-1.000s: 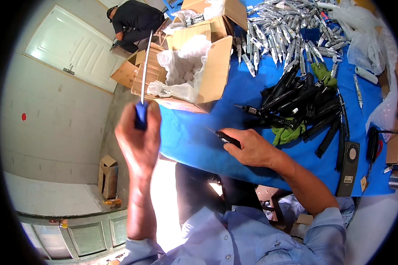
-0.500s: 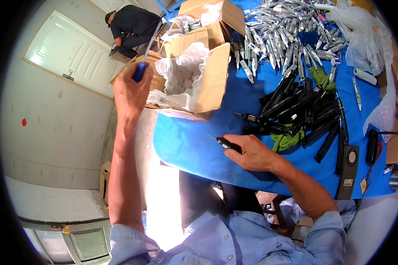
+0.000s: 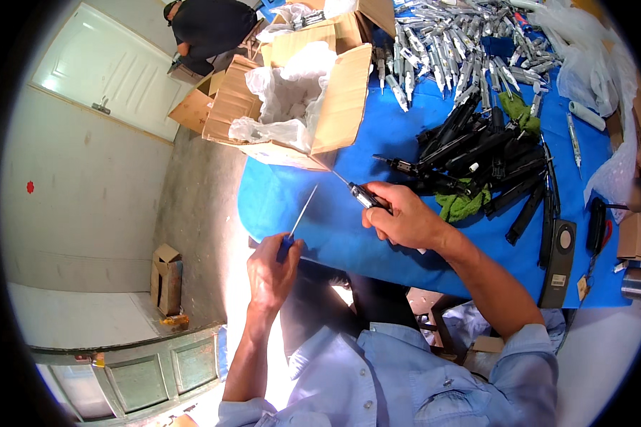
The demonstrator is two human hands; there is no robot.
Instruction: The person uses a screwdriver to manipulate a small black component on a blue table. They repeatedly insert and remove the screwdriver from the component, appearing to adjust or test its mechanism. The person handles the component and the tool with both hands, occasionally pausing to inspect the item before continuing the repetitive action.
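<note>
tool: slim black pen-like tool (image 3: 369,197) w/ thin metal tip, held in right hand (image 3: 406,219) just above blue table (image 3: 320,213), near edge, centre of scene; tip points far-left toward box.
driver: thin screwdriver (image 3: 297,222), blue handle, shaft angled up & right toward tool; tip is apart from tool, gap between them.
left hand: left hand (image 3: 271,267) closed round blue handle, thumb side up, fist narrow; sits off table edge, above lap.
right grip: fingers wrapped tight on tool body, only front end & tip showing; rear end hidden in palm.
doing it well (judgement): steady tool w/ right wrist on table, bring driver in along its own shaft line, not sideways; keep both tips over table so a dropped part lands on blue, not floor. Fine shaft – light torque prob enough.
arm pose: right forearm comes from near-right, elbow bent, crosses table edge; left forearm rises near-vertical from lower centre, wrist cocked inward. Both sleeves light blue.
around: open cardboard box (image 3: 295,92) w/ white plastic liner, far-left on table; black tool pile (image 3: 477,153) w/ green rags right of hand; silver parts heap (image 3: 456,43) far; flat black device (image 3: 557,256) near-right.
beyond: another person in dark top (image 3: 210,25) far-left by boxes on floor; small box (image 3: 165,277) on floor left.
</note>
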